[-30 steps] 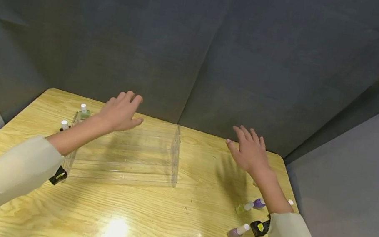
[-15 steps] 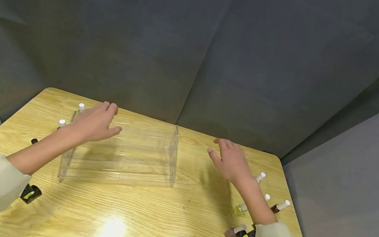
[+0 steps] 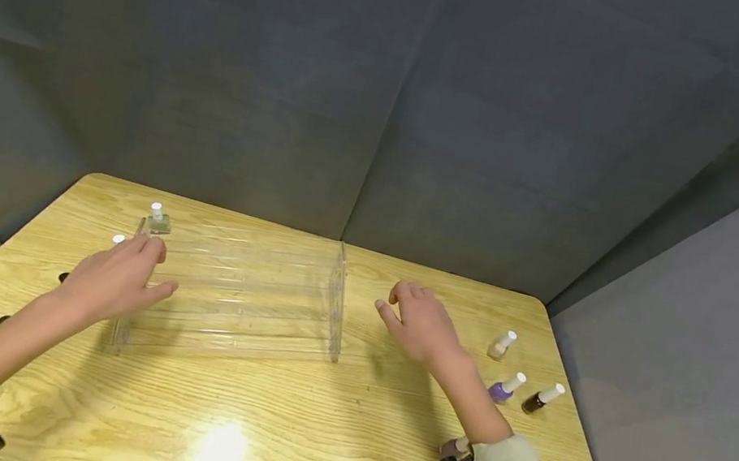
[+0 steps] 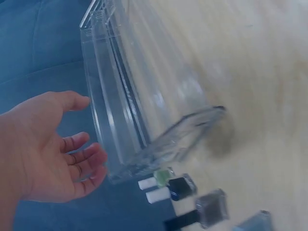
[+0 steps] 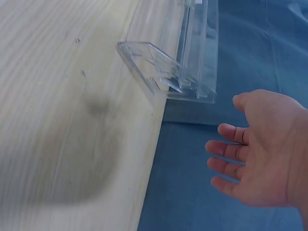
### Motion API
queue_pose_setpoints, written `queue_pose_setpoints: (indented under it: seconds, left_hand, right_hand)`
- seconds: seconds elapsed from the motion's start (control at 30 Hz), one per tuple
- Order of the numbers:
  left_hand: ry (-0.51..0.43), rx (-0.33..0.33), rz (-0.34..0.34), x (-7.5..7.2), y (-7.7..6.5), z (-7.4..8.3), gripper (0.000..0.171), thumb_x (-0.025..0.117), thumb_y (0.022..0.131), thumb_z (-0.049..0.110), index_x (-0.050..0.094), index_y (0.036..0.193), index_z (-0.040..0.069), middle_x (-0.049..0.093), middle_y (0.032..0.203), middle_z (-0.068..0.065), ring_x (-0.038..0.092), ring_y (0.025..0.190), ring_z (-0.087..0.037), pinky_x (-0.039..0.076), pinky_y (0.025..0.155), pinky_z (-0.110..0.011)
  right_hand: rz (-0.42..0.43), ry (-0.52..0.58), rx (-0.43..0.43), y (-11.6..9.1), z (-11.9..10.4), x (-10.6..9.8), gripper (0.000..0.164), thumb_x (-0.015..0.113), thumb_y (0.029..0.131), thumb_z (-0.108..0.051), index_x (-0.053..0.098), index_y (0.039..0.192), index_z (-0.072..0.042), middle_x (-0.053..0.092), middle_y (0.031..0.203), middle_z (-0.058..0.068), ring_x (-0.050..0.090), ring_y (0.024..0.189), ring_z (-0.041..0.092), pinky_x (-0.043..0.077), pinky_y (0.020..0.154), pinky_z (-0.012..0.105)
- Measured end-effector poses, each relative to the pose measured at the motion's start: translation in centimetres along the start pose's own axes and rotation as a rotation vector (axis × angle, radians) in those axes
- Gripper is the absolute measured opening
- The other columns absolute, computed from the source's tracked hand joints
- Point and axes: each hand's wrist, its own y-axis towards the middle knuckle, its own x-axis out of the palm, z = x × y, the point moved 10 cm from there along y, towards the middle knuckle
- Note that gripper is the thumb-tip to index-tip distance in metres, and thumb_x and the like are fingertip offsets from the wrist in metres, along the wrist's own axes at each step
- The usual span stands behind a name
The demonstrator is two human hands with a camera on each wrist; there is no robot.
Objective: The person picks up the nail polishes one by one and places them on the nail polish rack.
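A clear acrylic tiered rack (image 3: 239, 294) stands on the wooden table, left of centre. My left hand (image 3: 116, 277) hovers by its left end, holding nothing, fingers loosely bent and thumb apart. In the left wrist view that hand (image 4: 60, 149) is beside the rack (image 4: 125, 91), palm showing. My right hand (image 3: 420, 322) hangs over the table to the right of the rack, fingers slightly bent around nothing. The right wrist view has this hand (image 5: 260, 149) apart from the rack's end panel (image 5: 163, 72). Left of the rack, a green nail polish bottle (image 3: 159, 221) has a white cap.
At right stand nail polish bottles: beige (image 3: 501, 344), purple (image 3: 507, 387), dark brown (image 3: 543, 398) and mauve (image 3: 454, 446), the last partly behind the wrist camera. Several more bottles lie along the left, including a grey one (image 4: 211, 209). Dark cloth (image 3: 392, 103) hangs behind the table.
My left hand has moved left and nearer me, from over the rack to its left end. My right hand has come left and nearer, uncovering bottles at right.
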Motion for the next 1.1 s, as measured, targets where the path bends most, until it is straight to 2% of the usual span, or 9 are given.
queue_pose_setpoints:
  seconds: [0.23,0.47,0.73,0.87,1.1]
  left_hand:
    - [-0.029,-0.065,-0.034,1.1,-2.8,-2.0,0.044,0.061,0.085,0.041,0.048,0.103,0.003,0.049,0.098,-0.015,0.05,0.075,-0.024,0.037,0.044,-0.031]
    - [-0.043,-0.105,-0.061,2.1,-4.5,-3.2,0.041,0.061,0.085,0.035,0.047,0.101,-0.001,0.046,0.088,-0.01,0.045,0.068,-0.02,0.035,0.047,-0.031]
    - [0.038,-0.112,-0.045,2.7,-5.3,-4.4,0.041,0.061,0.085,0.038,0.044,0.091,0.002,0.042,0.082,-0.009,0.038,0.065,-0.02,0.032,0.048,-0.029]
    - [0.041,-0.097,-0.053,3.5,-5.3,-4.7,0.041,0.058,0.086,0.041,0.042,0.087,0.003,0.039,0.078,-0.007,0.036,0.064,-0.021,0.03,0.05,-0.031]
    - [0.029,-0.081,-0.038,4.8,-5.2,-4.6,0.036,0.061,0.085,0.033,0.044,0.089,0.001,0.039,0.077,-0.008,0.035,0.061,-0.02,0.03,0.046,-0.03]
  right_hand:
    - [-0.036,-0.016,-0.014,-0.2,-1.2,1.9,0.031,0.04,0.095,-0.045,0.046,0.094,-0.015,0.043,0.084,-0.003,0.038,0.073,0.018,0.033,0.063,0.032]
    - [-0.062,-0.072,-0.045,-0.2,-2.3,4.1,0.031,0.037,0.096,-0.046,0.043,0.088,-0.016,0.039,0.079,-0.003,0.036,0.07,0.019,0.031,0.062,0.032]
    - [-0.072,-0.07,-0.067,-0.1,-3.3,6.6,0.029,0.039,0.096,-0.044,0.043,0.087,-0.017,0.039,0.077,-0.003,0.036,0.069,0.018,0.031,0.062,0.032]
    - [-0.088,-0.087,-0.072,0.0,-3.6,7.6,0.03,0.039,0.096,-0.045,0.042,0.084,-0.018,0.038,0.076,-0.003,0.036,0.069,0.018,0.03,0.062,0.032]
    - [-0.095,-0.114,-0.09,0.4,-4.0,8.4,0.034,0.034,0.096,-0.049,0.041,0.082,-0.018,0.037,0.078,-0.002,0.036,0.072,0.018,0.028,0.065,0.034]
